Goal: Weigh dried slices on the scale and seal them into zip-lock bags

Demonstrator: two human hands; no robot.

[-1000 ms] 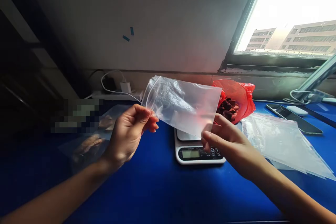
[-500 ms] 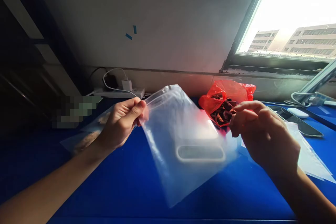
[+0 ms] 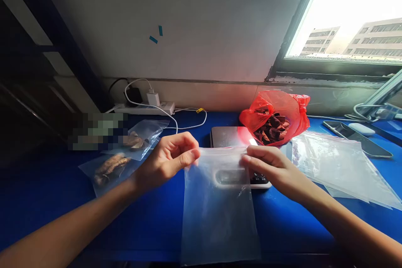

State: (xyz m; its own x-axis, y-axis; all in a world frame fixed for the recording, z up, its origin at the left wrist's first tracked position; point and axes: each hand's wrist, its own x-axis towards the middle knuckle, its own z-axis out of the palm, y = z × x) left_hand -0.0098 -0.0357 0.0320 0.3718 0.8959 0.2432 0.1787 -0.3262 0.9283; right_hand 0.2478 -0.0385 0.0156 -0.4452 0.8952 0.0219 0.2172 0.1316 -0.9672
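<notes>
A clear zip-lock bag [image 3: 220, 217] hangs flat between my hands, with nothing visible inside it. My left hand [image 3: 177, 155] pinches its top left corner. At the top right corner, the thumb and fingers of my right hand [image 3: 270, 165] are closed on the same edge. Behind the bag sits a kitchen scale [image 3: 228, 135], its display showing dimly through the plastic. Beyond the scale, a red plastic bag [image 3: 282, 102] gapes around dark brown dried pieces [image 3: 272, 127].
Two clear bags with brown dried pieces [image 3: 109, 169] lie at left on the blue tabletop [image 3: 150, 222]. Flat zip-lock bags [image 3: 333, 163] are stacked at right, near a phone [image 3: 361, 138]. A power strip [image 3: 141, 109] with cables runs along the wall.
My right hand has come left and down and now grips the bag's right corner. The bag has swung from slanted to hanging straight, lower and nearer. My left hand has moved slightly right and down.
</notes>
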